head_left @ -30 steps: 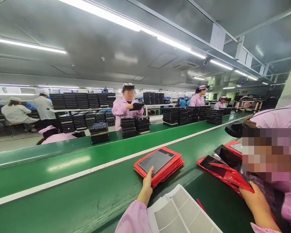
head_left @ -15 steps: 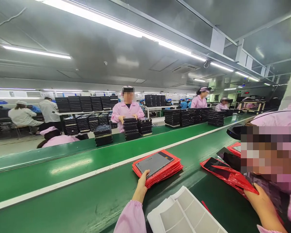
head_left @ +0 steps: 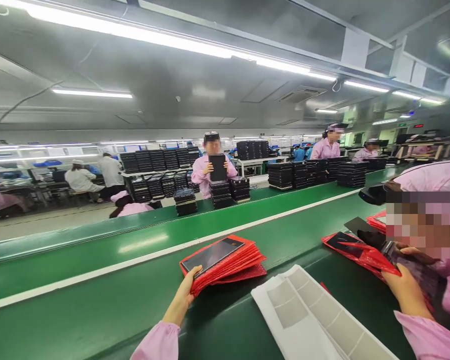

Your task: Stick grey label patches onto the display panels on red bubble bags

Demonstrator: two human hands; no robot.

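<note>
My left hand [head_left: 185, 292] is closed on the near left corner of a stack of red bubble-wrap bags [head_left: 230, 270], thumb on top and fingers hidden below. On the top bag lies a dark, flat, tablet-like panel [head_left: 212, 254] with a small orange mark near its far right corner. The bags fan apart towards the right. Beside the stack, on the green bench, are white paper sheets [head_left: 303, 320] with grey rectangles. My right hand does not show.
Close on the right, a co-worker's hand [head_left: 407, 287] grips a red bag [head_left: 363, 255] holding a dark panel. A green conveyor [head_left: 135, 245] runs across behind a white strip [head_left: 108, 265]. Beyond it, another person lifts a black panel [head_left: 218, 168] above black stacks [head_left: 220, 195].
My left hand has drawn the bag stack leftward, and its layers have spread apart. Across the conveyor, the person has raised a black panel. My view has turned slightly left.
</note>
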